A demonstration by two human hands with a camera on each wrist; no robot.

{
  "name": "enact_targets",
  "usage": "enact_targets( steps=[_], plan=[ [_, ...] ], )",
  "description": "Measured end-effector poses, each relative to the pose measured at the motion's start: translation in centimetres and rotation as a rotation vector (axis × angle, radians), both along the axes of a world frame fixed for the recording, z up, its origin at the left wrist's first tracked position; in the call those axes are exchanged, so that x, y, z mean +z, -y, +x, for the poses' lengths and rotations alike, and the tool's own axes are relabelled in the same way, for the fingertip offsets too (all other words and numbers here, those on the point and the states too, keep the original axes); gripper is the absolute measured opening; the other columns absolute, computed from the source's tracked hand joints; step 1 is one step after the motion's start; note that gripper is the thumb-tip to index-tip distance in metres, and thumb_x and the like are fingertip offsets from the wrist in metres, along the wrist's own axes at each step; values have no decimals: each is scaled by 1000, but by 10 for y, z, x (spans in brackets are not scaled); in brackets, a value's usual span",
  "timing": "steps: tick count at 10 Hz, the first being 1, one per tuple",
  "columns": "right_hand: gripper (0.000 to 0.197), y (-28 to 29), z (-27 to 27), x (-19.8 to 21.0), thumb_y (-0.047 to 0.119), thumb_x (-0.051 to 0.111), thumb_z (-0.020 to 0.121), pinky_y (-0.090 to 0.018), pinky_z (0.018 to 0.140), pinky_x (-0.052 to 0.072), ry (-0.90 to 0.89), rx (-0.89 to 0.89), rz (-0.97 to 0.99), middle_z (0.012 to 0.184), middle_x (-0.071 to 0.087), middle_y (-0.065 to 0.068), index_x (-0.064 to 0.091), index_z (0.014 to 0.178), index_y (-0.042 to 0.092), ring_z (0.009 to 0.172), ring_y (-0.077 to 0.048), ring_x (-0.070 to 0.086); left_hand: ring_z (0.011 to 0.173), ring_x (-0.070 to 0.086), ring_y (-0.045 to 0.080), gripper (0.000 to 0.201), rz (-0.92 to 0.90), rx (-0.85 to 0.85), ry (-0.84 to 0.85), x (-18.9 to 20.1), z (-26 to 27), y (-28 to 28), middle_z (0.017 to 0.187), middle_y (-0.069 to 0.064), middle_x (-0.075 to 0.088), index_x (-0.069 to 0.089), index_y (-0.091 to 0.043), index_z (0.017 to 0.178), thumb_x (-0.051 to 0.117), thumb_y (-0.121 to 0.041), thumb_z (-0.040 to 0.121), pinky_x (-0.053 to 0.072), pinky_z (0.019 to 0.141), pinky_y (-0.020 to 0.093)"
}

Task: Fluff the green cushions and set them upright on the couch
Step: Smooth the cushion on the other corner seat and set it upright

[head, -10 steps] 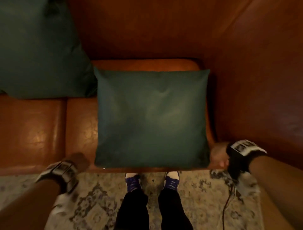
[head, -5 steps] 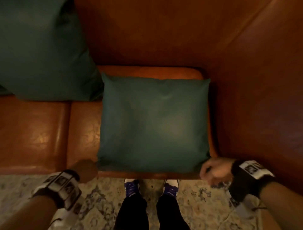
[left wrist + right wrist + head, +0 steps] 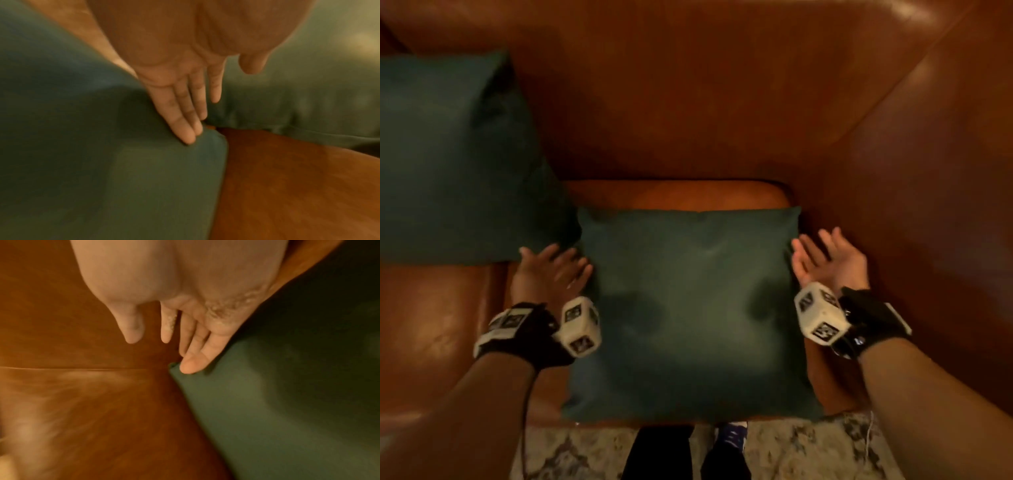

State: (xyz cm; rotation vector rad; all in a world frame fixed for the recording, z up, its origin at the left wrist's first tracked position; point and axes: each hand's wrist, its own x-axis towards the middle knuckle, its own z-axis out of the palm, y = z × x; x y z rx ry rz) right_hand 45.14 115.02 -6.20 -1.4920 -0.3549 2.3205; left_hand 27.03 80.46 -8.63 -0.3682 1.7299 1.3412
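A green cushion [image 3: 688, 308] lies flat on the right seat of the brown leather couch [image 3: 688, 102]. My left hand [image 3: 551, 270] is at its left edge, fingers straight, and in the left wrist view my left hand [image 3: 191, 113] touches the cushion [image 3: 82, 162] near its far left corner. My right hand [image 3: 825, 260] is open at the right edge, palm turned towards the cushion. In the right wrist view my right hand [image 3: 185, 345] has straight fingers near the cushion's [image 3: 287, 402] far corner. A second green cushion [image 3: 448, 164] leans against the backrest at the left.
The couch armrest [image 3: 945, 205] rises close on the right of my right hand. A patterned rug [image 3: 808, 452] lies in front of the couch, with my legs and a shoe [image 3: 729, 442] at the bottom. The left seat [image 3: 431, 325] shows bare leather.
Both hands have gone from the cushion's near corners up along its sides to the far half and opened. The view has shifted, showing more of the backrest.
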Motion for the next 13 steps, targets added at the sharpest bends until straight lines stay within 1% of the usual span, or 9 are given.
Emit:
enact_targets(
  steps=[1,2,4,5,6,7,8,11,13],
  plan=[
    [39,41,-60,6,44,57,81,-31,75,56,-220,195,-100,126,62,-12,58,111,20,99,-26,69,88,65,25,60,291,413,72,18,-28,-46,119,9,62,54,-19,118,19,-61,95,49,79,39],
    [36,96,-116,-8,47,49,91,-36,79,54,-149,501,-181,115,60,-12,53,105,14,97,-26,63,93,64,30,64,328,220,181,14,-27,-111,134,4,53,47,-24,131,20,-66,91,53,71,40],
    [22,13,-117,-51,28,53,95,-42,61,60,69,183,-81,118,51,-15,48,98,7,99,-32,60,104,59,35,54,97,519,86,-32,-86,-88,151,8,33,30,-22,144,40,-46,97,52,79,45],
    [10,-43,-95,-42,18,45,98,-40,79,54,444,247,271,124,53,-9,51,105,15,109,-30,59,117,49,32,53,-491,-72,-403,-43,-104,-77,147,15,34,37,-19,139,53,-37,93,43,97,45],
    [38,-65,-73,-39,44,60,87,-42,96,46,1108,729,824,124,59,-11,52,116,21,118,-35,54,134,32,39,75,-863,-499,-488,-49,-108,-69,149,15,31,26,-20,145,59,-49,84,29,109,50],
    [85,-57,-73,-53,69,59,76,-43,100,43,1101,1090,599,136,51,-18,44,137,12,118,-41,53,134,37,38,79,-802,-409,-195,-51,-109,-67,148,18,37,31,-8,145,60,-50,85,33,110,43],
    [77,-55,-81,-51,59,64,76,-40,94,47,1041,1196,601,129,58,-18,51,131,6,110,-40,58,125,46,38,54,-858,-372,-253,-33,-110,-67,138,20,48,49,-2,132,54,-39,93,37,102,41],
    [30,-62,-48,100,13,80,68,-37,80,56,412,500,914,91,68,-4,59,88,22,82,-16,68,79,56,33,38,-530,-42,-909,112,-87,-19,83,26,59,56,-2,79,53,-38,90,43,73,43],
    [56,-2,69,146,-13,71,71,-16,56,48,370,699,1166,70,62,7,56,89,38,58,0,59,73,62,28,22,-505,-218,-980,157,33,52,78,9,67,66,-10,84,59,-30,88,50,71,41]
  ],
)
